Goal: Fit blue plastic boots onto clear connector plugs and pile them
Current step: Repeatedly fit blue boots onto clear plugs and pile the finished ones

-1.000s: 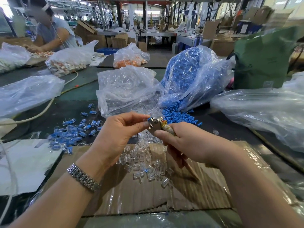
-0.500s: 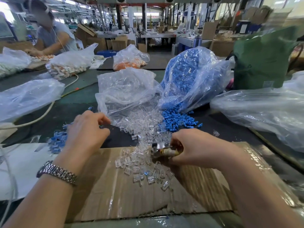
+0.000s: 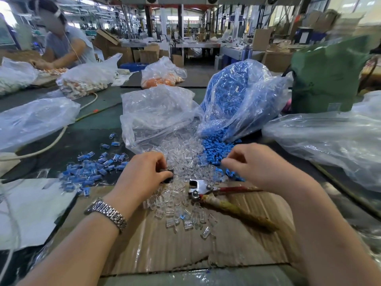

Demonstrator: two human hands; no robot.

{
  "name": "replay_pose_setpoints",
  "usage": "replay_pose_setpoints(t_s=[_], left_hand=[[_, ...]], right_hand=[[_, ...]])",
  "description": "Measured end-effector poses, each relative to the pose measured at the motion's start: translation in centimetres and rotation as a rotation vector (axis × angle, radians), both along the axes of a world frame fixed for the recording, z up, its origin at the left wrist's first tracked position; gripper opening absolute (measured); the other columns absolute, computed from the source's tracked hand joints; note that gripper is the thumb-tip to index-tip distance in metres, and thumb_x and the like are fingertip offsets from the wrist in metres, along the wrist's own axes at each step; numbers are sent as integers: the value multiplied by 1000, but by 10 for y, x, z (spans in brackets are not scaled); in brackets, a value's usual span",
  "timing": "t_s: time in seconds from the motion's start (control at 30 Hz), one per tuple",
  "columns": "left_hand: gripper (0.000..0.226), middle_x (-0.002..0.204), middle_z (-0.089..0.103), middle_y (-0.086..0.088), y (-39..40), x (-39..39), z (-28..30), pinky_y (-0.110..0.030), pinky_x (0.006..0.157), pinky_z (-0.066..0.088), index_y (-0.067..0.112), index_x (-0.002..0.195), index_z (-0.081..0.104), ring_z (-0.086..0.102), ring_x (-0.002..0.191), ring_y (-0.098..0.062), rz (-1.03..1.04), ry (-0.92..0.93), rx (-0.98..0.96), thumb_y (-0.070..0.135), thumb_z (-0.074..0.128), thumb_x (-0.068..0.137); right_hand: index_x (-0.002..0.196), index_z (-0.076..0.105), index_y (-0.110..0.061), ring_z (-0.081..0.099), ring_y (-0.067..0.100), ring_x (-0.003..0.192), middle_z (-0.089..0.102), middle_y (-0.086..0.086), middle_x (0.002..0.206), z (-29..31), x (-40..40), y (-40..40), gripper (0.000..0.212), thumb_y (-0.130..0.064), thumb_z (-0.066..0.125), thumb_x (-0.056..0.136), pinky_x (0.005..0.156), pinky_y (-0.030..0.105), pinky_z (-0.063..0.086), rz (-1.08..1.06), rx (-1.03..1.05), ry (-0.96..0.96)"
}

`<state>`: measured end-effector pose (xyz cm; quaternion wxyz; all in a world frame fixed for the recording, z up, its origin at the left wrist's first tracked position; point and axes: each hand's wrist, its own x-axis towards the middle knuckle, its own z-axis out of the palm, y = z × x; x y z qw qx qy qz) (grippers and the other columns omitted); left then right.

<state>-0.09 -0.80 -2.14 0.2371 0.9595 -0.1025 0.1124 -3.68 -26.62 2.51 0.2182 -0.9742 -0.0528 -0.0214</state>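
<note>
Plugs: clear connector plugs (image 3: 181, 159) spill mid-tabletop, within easy reach.
Boots: blue boots (image 3: 214, 147) just right of them.
Left hand (image 3: 142, 174): fingers curled into plugs, hold unclear.
Right hand (image 3: 255, 164): loosely curled, apparently empty, reaching for boots.
Pliers (image 3: 208, 190): parked on cardboard.
Finished pile (image 3: 88, 172): left side.

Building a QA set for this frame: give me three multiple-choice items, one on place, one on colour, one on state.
1. Where do the pliers lie?
A. on the cardboard
B. in the right hand
C. inside a bag
2. What colour are the loose boots spilling from the right bag?
A. orange
B. blue
C. green
3. What is the right hand doing?
A. gripping the pliers
B. hovering over parts, holding no tool
C. resting flat on paper

A: the tool rests on the board. B: they are blue. B: the pliers lie apart from it.
</note>
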Motion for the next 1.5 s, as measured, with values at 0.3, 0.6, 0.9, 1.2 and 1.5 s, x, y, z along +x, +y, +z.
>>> replay_pose_setpoints(t_s=[0.3,0.6,0.9,1.2,1.5], left_hand=[[15,73,66,10,9,5,0,-23,59,48,25,78,65,62,68,-6,72,8,-85,15,73,85],[25,95,76,-21,10,-3,18,-25,69,62,-3,91,70,76,81,-25,-91,469,-1248,-2,77,67],[23,101,75,-23,0,-8,19,-24,69,61,-2,96,77,76,94,-29,-266,690,-1482,-7,71,75],[22,105,75,-25,-10,-16,19,-24,73,61,0,93,79,75,98,-32,-266,628,-1279,-2,74,71],[24,102,76,-22,-14,-19,19,-26,78,61,4,94,80,75,98,-32,-306,591,-1184,-1,77,71]], right_hand=[[93,66,-30,65,19,92,71,-4,99,-20,20,-18,9,-21,69,92,88,39,56,-169,-97,14],[83,67,-31,63,20,90,69,-4,93,-24,22,-3,9,-30,72,90,85,36,54,-91,-195,64],[85,73,-29,66,-1,75,72,-14,79,-12,10,11,6,-27,78,88,74,19,54,45,281,-122],[93,79,-20,64,-7,78,72,-14,83,-9,1,30,13,-9,75,89,74,6,45,213,427,-290],[93,75,-15,64,12,81,69,-5,86,-4,-8,44,9,-7,75,89,79,37,53,329,311,-420]])
